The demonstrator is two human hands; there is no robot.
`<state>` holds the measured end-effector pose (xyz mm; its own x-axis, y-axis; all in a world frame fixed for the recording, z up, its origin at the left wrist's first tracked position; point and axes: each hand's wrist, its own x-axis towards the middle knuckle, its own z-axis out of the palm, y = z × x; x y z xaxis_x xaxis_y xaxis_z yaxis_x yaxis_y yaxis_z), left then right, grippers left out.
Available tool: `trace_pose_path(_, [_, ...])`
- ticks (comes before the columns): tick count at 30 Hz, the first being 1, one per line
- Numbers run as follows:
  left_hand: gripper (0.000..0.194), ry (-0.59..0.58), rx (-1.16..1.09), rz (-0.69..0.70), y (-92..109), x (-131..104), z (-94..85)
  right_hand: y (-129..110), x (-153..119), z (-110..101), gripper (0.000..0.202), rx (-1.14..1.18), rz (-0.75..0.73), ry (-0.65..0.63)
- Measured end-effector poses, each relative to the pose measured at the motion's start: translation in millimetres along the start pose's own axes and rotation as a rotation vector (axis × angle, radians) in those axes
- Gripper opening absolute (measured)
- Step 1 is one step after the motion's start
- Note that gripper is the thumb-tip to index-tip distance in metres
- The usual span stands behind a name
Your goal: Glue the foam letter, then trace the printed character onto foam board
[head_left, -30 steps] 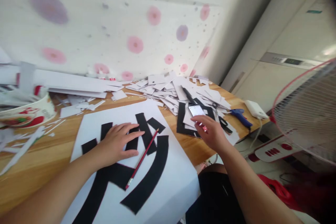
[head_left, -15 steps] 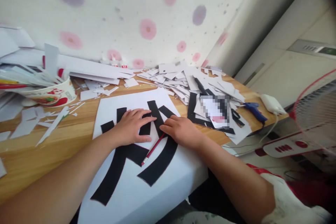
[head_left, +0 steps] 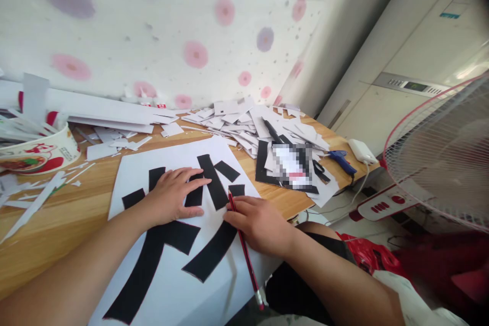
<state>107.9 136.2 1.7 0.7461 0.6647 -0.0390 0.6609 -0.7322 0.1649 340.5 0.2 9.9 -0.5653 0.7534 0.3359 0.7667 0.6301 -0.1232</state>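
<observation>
A large white sheet [head_left: 191,295] hangs partly over the table's front edge, with black cut strips lying on it. My left hand [head_left: 171,196] rests palm down with fingers spread over the strips on the left. One slanted strip [head_left: 212,183] stands between my hands, beside my left fingertips. My right hand [head_left: 260,221] is closed round a red and black pencil [head_left: 246,254], its tip up by the slanted strip and its eraser end toward me. Under the right fingers, a curved strip [head_left: 212,254] is partly covered.
White scraps [head_left: 229,119] are heaped at the back. A paper bowl [head_left: 61,147] with strips is at left. Right of the sheet are a black frame-like piece [head_left: 263,163], a blue glue gun [head_left: 343,162], a white box [head_left: 362,152] and a fan [head_left: 439,153].
The view has turned right. My right hand has moved toward me and now holds the pencil upright, which earlier slanted down to the left. My left hand stays on the strips.
</observation>
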Motion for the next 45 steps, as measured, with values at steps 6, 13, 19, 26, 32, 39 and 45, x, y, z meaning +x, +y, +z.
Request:
trace_pose_path(6, [0.069, 0.033, 0.008, 0.021, -0.9, 0.8, 1.5, -23.8, -15.1, 8.4, 0.017, 0.056, -0.099, 0.034])
trace_pose_path(13, [0.07, 0.055, 0.012, 0.039, -2.1, 1.2, 3.1, -37.5, -19.8, 15.8, 0.017, 0.081, -0.215, -0.018])
trace_pose_path(19, [0.068, 0.056, 0.026, 0.037, -0.9, 1.7, 3.6, -35.4, -18.8, 12.8, 0.017, 0.129, -0.247, -0.066])
trace_pose_path(26, [0.068, 0.01, -0.004, 0.039, 4.8, 0.3, 2.9, -34.4, -22.5, 13.9, 0.017, 0.275, -0.197, -0.039])
trace_pose_path(32, [0.063, -0.12, -0.03, -0.029, 25.6, -10.2, -11.8, -34.0, -24.4, 16.9, 0.019, 0.298, -0.192, -0.043])
trace_pose_path(39, [0.111, -0.356, -0.068, 0.12, 33.0, -22.1, -13.7, -35.6, -23.7, 14.7, 0.018, 0.296, -0.16, -0.073])
trace_pose_path(45, [0.113, -0.356, -0.084, 0.105, 32.3, -24.8, -7.4, -37.3, -12.5, -4.1, 0.031, 0.648, 0.055, -0.009])
